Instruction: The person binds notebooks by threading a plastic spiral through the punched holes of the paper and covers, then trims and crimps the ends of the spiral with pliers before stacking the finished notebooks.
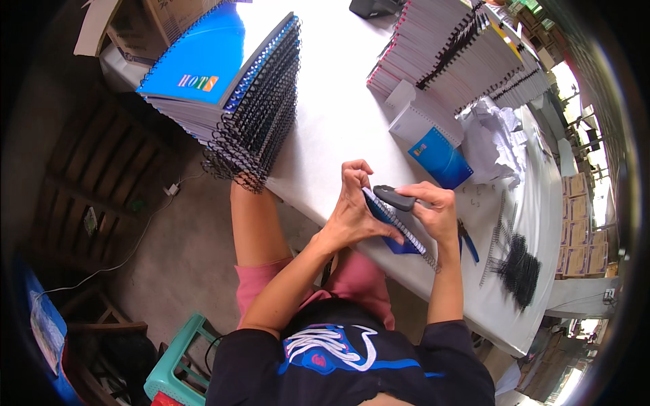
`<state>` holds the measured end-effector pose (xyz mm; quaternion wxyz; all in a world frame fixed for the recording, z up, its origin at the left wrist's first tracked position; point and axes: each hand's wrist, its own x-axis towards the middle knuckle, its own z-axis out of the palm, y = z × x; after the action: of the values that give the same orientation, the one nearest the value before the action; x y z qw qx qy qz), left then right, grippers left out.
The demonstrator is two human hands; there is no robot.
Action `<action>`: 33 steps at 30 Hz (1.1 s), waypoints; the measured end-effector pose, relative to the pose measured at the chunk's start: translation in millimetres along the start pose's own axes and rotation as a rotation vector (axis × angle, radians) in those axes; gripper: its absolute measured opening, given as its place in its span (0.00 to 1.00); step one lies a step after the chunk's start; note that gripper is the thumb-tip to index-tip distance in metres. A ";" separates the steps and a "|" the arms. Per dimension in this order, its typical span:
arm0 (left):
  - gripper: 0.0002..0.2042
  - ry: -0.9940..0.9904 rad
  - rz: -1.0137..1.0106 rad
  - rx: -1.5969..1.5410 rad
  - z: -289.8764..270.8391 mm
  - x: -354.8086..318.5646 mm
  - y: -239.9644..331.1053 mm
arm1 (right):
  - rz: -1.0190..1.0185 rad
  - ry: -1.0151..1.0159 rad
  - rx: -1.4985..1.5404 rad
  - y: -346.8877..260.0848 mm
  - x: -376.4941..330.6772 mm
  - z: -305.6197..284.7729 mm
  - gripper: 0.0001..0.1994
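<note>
My left hand (pixel 353 215) is closed around a small blue spiral notebook (pixel 401 242), held on edge above the table's near edge. Its spiral binding (pixel 413 240) runs along the upper side, slanting down to the right. In my right hand (pixel 437 208) is a black hand tool (pixel 394 198), its tip close to the upper end of the binding. Whether the tool touches the binding I cannot tell. Beside my right forearm, pliers with blue handles (pixel 468 242) lie on the white table (pixel 325 149).
A tall stack of blue spiral notebooks (pixel 196 61) stands at the left. Piles of bound pages (pixel 447 51), a blue cover (pixel 440 157) and crumpled paper (pixel 491 142) occupy the right. Loose black spirals (pixel 520 271) lie near the right edge. A green stool (pixel 177 358) is at lower left.
</note>
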<state>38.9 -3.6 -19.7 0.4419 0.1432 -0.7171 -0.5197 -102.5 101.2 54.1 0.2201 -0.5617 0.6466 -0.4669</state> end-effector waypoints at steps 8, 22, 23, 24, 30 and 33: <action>0.53 -0.020 0.011 0.042 2.1 -5.2 -2.4 | 0.001 -0.057 0.195 -12.6 6.8 3.4 0.13; 0.11 0.162 -0.423 -0.396 -4.7 -9.5 21.1 | 0.759 0.367 -1.130 38.4 -147.5 -40.2 0.33; 0.10 0.228 -0.374 -0.407 1.1 -10.5 21.9 | 0.700 0.392 -1.093 51.2 -160.4 -39.1 0.32; 0.09 0.245 -0.342 -0.316 3.0 -10.3 29.0 | 0.559 0.399 -1.111 57.8 -167.7 -38.4 0.29; 0.15 0.292 -0.138 -0.124 16.8 -13.9 47.5 | 0.260 0.629 -0.624 -5.6 -122.9 -21.6 0.26; 0.17 0.277 -0.056 0.040 13.9 -17.3 49.4 | 0.125 0.390 -0.525 -62.7 -96.7 5.6 0.25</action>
<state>50.5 37.2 14.0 0.5190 0.2421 -0.6552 -0.4927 -39.0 193.6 81.6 -0.0317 -0.4587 0.8078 -0.3689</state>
